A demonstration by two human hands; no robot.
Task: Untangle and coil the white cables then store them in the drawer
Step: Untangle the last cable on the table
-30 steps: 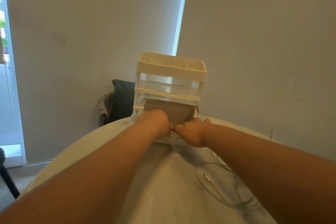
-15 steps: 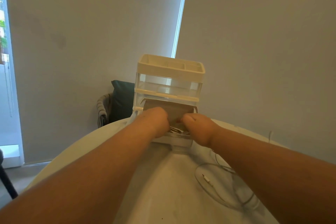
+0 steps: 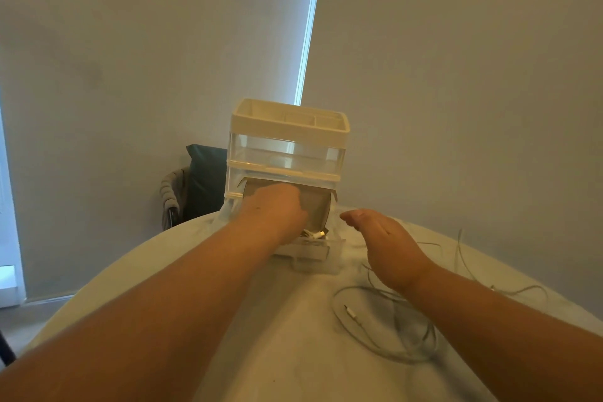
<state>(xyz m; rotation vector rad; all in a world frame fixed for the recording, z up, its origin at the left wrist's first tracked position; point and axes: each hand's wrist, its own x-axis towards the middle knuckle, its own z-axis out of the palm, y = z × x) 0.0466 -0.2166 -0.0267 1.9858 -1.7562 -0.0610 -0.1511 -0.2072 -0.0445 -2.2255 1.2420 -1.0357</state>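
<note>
Tucking a coiled white cable (image 3: 315,234) into the bottom drawer (image 3: 310,251) looks like the step in hand. The drawer is pulled open at the front of the organizer (image 3: 287,127), and the coil sits inside it. The left hand (image 3: 274,212) reaches down into the drawer right over the coil. Its fingers are hidden behind the knuckles, so can't tell if they grip the cable or just press on it. The right hand (image 3: 385,238) hovers just right of the drawer, fingers relaxed and holding nothing.

Next move, imo: that free hand goes for the loose white cables (image 3: 385,357) lying on the desk (image 3: 277,336) beneath its forearm. They overlap, so they need pulling apart before coiling.

Count: 2 hands, 1 organizer with 2 clear drawers under 1 divided top tray (image 3: 290,116), 1 coil stored, 1 plug (image 3: 351,313) showing. The loose strands cross too much to count, at least 2 probably.
</note>
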